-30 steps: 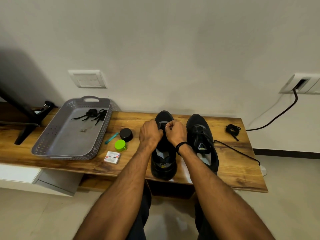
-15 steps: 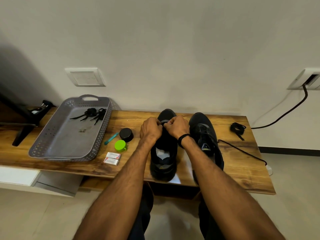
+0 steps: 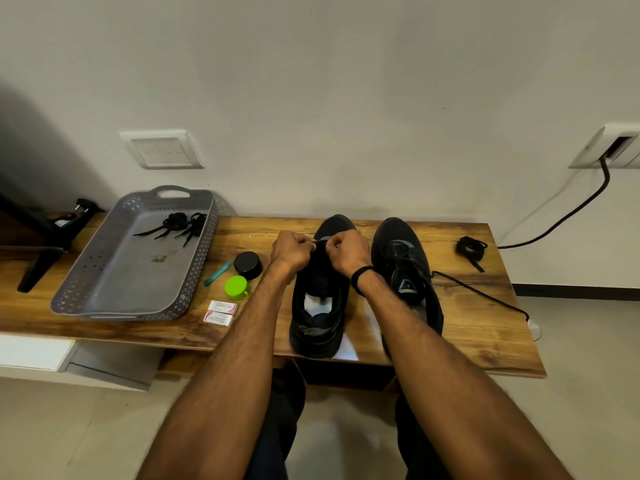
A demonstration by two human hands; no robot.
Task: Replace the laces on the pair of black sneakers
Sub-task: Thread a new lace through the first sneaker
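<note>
Lace [image 3: 320, 241] | pinched in both grips, left hand [image 3: 292, 252], right hand [image 3: 348, 252] | over sneaker [image 3: 317, 336] forefoot

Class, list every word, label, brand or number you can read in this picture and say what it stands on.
Nothing can be read clearly.
Printed red-and-white labels on the small boxes: too small to read.
Triangle logo with lettering on the tongue of the right sneaker: blurred.
Faint marks on the switch plate: unreadable.

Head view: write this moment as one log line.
left hand pinches lace | right hand pinches lace | black sneaker on wooden bench
</note>
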